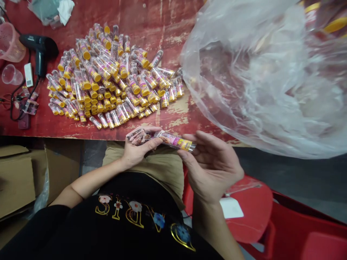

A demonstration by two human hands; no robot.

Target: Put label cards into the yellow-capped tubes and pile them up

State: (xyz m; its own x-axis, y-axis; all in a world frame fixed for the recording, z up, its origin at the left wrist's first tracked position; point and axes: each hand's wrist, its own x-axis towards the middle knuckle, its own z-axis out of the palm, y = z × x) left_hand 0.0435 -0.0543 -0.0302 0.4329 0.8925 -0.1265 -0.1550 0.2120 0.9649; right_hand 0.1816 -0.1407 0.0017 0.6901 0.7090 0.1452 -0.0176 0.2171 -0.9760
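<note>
My left hand [138, 150] is closed around a small stack of printed film sleeves [137, 136], with its thumb at the near end of a printed plastic tube [176, 141]. This tube has a pink and yellow print and lies almost level, just past the table's front edge. My right hand [214, 162] grips the tube's right end between thumb and fingers. Beyond my hands, a large pile of similar clear tubes with yellow caps [108, 79] covers the table.
A large translucent plastic bag [260, 79] spreads over the right side of the red table [173, 21]. A black heat gun [40, 50], a pink basket [11, 41] and a clear cup [12, 74] stand at left. Below are cardboard boxes [16, 180] and a red stool [252, 209].
</note>
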